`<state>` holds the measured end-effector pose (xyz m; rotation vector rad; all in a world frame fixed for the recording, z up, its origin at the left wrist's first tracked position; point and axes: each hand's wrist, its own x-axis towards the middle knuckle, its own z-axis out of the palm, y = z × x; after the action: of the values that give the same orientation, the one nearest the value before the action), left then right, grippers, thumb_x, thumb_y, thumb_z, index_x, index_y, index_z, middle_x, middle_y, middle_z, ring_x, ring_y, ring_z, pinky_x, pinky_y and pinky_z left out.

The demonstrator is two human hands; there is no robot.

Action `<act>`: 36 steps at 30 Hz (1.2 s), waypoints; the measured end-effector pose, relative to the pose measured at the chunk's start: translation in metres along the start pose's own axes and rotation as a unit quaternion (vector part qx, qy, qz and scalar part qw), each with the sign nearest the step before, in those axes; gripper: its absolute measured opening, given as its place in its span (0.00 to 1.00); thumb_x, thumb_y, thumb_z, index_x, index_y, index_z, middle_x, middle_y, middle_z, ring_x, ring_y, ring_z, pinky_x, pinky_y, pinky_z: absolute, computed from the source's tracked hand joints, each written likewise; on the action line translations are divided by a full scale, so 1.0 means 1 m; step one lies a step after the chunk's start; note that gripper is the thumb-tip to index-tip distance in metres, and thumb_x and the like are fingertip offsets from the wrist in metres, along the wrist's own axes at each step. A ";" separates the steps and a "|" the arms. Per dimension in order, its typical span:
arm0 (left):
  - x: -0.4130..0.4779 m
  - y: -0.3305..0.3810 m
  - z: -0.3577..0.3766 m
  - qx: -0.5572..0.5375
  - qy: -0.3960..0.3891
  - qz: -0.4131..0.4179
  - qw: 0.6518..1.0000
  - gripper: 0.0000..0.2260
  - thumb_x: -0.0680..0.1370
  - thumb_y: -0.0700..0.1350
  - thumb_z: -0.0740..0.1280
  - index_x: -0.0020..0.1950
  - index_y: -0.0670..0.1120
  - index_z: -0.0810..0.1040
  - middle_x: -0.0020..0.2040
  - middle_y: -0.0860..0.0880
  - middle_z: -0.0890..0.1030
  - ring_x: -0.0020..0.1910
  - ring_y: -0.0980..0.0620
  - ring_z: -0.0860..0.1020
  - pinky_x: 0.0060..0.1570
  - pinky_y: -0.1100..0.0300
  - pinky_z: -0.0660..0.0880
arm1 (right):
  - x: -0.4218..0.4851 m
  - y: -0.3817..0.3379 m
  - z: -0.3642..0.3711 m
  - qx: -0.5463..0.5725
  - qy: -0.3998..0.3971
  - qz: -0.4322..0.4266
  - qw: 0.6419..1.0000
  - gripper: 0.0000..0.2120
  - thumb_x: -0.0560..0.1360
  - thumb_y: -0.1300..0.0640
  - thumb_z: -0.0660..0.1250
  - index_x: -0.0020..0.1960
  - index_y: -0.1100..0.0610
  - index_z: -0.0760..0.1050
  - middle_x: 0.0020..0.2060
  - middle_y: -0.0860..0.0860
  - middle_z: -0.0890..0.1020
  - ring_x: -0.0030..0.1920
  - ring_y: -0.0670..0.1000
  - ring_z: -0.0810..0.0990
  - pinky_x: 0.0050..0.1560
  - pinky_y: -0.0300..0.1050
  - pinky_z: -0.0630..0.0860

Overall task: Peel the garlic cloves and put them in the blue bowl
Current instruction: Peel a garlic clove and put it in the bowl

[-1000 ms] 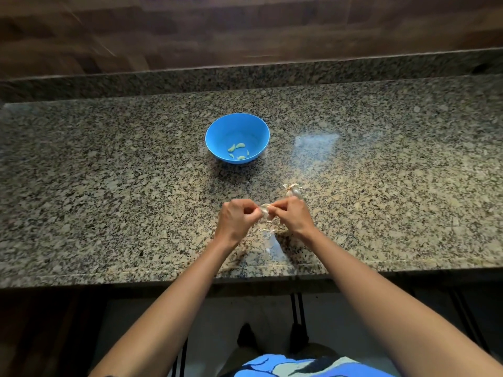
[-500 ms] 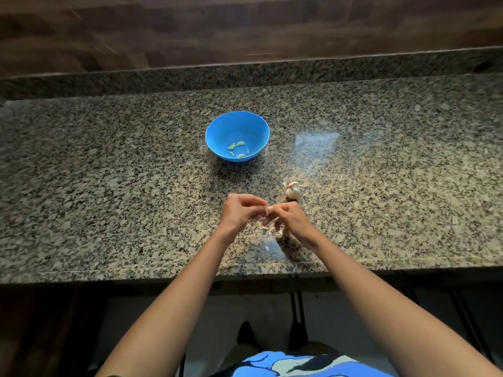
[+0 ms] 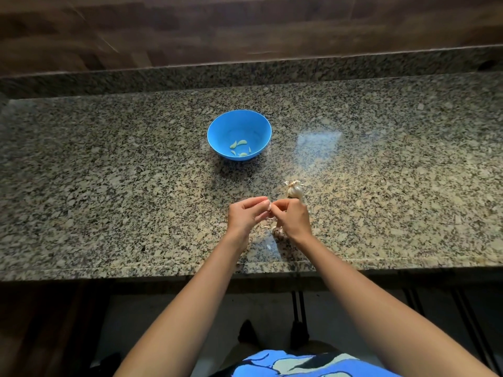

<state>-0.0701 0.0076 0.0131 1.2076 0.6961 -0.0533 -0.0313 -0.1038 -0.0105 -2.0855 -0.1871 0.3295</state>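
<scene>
Both hands have drawn closer together since a second ago: left hand point(image 3: 246, 216) and right hand point(image 3: 292, 217), fingers curled, pinch one garlic clove point(image 3: 269, 206) between them. Loose skins point(image 3: 268, 225) lie beneath on the granite counter point(image 3: 109, 186). A garlic bulb point(image 3: 294, 189) sits just beyond the right hand; the blue bowl point(image 3: 217, 123), farther back, holds peeled cloves point(image 3: 239, 144).

- One wide-angle camera sits on my head, facing forward and steeply down over the speckled brown granite countertop point(image 3: 109, 186).
- My left hand point(image 3: 245, 216) and right hand point(image 3: 292, 219) meet near centre; the dark wooden wall point(image 3: 245, 28) fills 12 o'clock.
</scene>
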 end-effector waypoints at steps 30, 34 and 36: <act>0.001 0.001 -0.009 0.020 -0.014 0.006 1.000 0.10 0.72 0.36 0.70 0.53 0.38 0.79 0.47 0.40 0.83 0.43 0.47 0.82 0.41 0.62 0.80 | -0.005 0.008 0.006 0.069 0.014 0.014 0.997 0.11 0.73 0.61 0.68 0.55 0.61 0.78 0.45 0.55 0.83 0.39 0.50 0.83 0.39 0.45 0.81; 0.004 0.004 -0.010 0.104 -0.007 0.071 0.992 0.11 0.69 0.33 0.73 0.50 0.39 0.81 0.45 0.41 0.83 0.45 0.46 0.82 0.45 0.60 0.79 | -0.006 0.006 0.005 0.077 0.011 0.006 0.997 0.14 0.73 0.57 0.68 0.57 0.60 0.78 0.46 0.54 0.83 0.41 0.49 0.83 0.41 0.48 0.81; 0.005 0.006 -0.010 0.074 0.008 0.081 0.994 0.10 0.69 0.30 0.71 0.49 0.38 0.80 0.45 0.41 0.83 0.44 0.45 0.82 0.44 0.60 0.79 | -0.006 0.004 0.004 0.094 -0.013 0.018 0.995 0.12 0.74 0.56 0.67 0.56 0.59 0.78 0.45 0.53 0.84 0.40 0.49 0.83 0.36 0.49 0.81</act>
<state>-0.0687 0.0204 0.0134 1.4049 0.6134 0.0414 -0.0385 -0.1042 -0.0147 -1.9008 -0.1281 0.3824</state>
